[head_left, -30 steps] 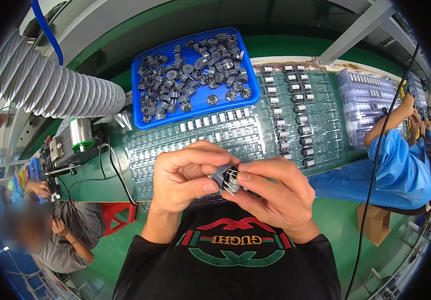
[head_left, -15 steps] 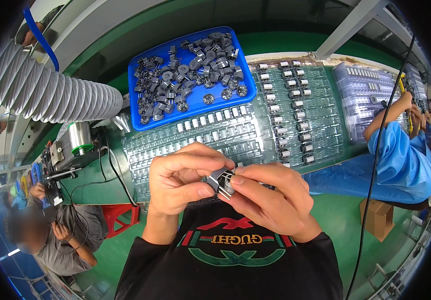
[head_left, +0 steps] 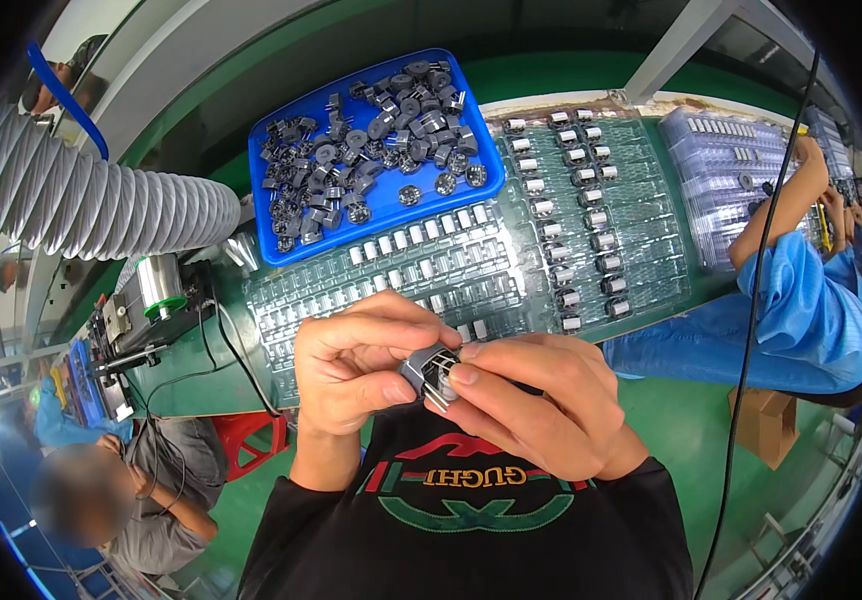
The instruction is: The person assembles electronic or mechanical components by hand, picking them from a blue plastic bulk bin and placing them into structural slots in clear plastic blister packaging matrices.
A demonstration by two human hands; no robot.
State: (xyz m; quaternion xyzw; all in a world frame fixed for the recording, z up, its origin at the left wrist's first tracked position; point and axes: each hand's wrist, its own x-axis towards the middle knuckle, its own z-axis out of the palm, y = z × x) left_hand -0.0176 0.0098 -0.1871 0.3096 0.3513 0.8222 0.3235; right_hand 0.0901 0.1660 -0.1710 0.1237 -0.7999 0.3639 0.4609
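In front of my chest, my left hand (head_left: 351,365) pinches a small dark grey plug housing (head_left: 417,368) between thumb and fingers. Thin metal pins stick out of its open side, toward my right. My right hand (head_left: 546,400) is closed at that open side, thumb and forefinger pressed together by the pins. A pale, shiny part shows beside those fingertips; they cover most of it. Just beyond my hands lies a clear plastic tray (head_left: 296,315) holding rows of small white cylinders (head_left: 414,237).
Behind the tray sits a blue bin (head_left: 264,205) heaped with grey housings. More clear trays (head_left: 641,220) of cylinders lie to its right. A ribbed duct (head_left: 101,200) and solder spool (head_left: 161,285) stand left. A black cable (head_left: 751,330) hangs at right, near a blue-clothed co-worker (head_left: 801,300).
The view has shifted slightly. My hands keep the same grip, with the housing turned a little and its pins showing more. The seated person at left has lowered a hand from the head.
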